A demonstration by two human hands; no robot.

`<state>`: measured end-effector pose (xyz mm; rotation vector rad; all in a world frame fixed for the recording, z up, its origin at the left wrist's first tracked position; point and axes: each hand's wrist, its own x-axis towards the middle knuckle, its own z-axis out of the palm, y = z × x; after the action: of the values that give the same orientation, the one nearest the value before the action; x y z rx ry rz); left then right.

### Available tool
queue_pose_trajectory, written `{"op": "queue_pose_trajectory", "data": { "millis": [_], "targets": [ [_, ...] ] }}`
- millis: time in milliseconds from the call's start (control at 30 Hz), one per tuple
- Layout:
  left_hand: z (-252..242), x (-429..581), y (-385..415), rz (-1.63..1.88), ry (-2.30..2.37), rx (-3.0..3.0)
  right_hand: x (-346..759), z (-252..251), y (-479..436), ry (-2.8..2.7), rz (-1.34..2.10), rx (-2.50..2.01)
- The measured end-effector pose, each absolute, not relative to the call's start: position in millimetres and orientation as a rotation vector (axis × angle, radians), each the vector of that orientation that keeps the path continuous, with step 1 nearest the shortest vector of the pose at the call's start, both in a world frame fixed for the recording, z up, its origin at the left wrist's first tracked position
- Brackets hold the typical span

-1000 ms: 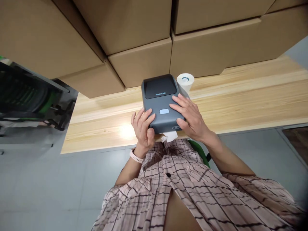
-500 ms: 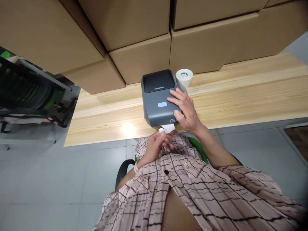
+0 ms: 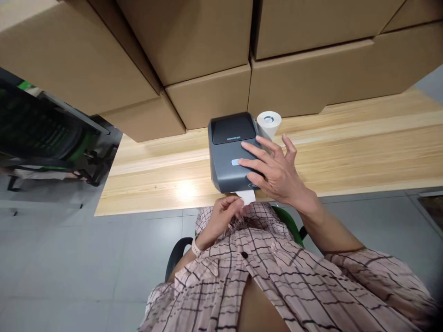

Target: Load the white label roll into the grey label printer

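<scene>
A dark grey label printer [image 3: 224,170] stands near the front edge of the wooden table. White label paper [image 3: 248,197] sticks out of its front. My left hand [image 3: 223,214] pinches the left side of that paper just below the printer. My right hand [image 3: 277,170] lies over the printer's right side with its fingers spread, one fingertip at the light blue button [image 3: 235,162]. Right behind this hand, beside the printer, stands a white paper roll [image 3: 269,121].
Cardboard boxes [image 3: 211,99] are stacked along the back of the wooden table [image 3: 148,170]. A black chair armrest [image 3: 176,253] is at my left side. At the far left are dark equipment and a metal frame, partly blurred.
My right hand has spread its fingers and moved further over the printer, onto the button. My left hand still pinches the paper, which shows flatter now. The view has shifted slightly.
</scene>
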<state>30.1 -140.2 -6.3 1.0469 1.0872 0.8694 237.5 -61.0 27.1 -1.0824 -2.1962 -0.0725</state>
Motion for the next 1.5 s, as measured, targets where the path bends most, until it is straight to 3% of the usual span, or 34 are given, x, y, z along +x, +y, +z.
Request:
{"op": "queue_pose_trajectory", "data": {
  "millis": [200, 333, 600, 867, 1067, 1267, 1500],
  "targets": [
    [7, -17, -126, 1.424, 1.317, 1.107, 249, 36, -52, -2.284, 0.137, -0.941],
    [25, -37, -93, 1.605, 1.368, 1.147, 253, 46, -53, -2.133, 0.271, -0.814],
    [17, -21, -2, 1.291, 1.313, 1.317, 229, 98, 18, -1.938, 0.010, -0.575],
    [-1, -11, 6, 1.125, 1.179, 1.398, 212, 156, 94, -1.856, 0.034, -0.843],
    [0, -11, 5, 1.137, 1.193, 1.375, 216, 141, 65, -1.936, -0.287, -0.758],
    [-3, -10, 8, 1.160, 1.180, 1.427, 213, 93, 35, -2.836, 0.323, -0.941],
    [-4, -13, 5, 1.159, 1.110, 1.442, 196, 85, 65, -3.082, 0.659, -0.861]
  ]
}}
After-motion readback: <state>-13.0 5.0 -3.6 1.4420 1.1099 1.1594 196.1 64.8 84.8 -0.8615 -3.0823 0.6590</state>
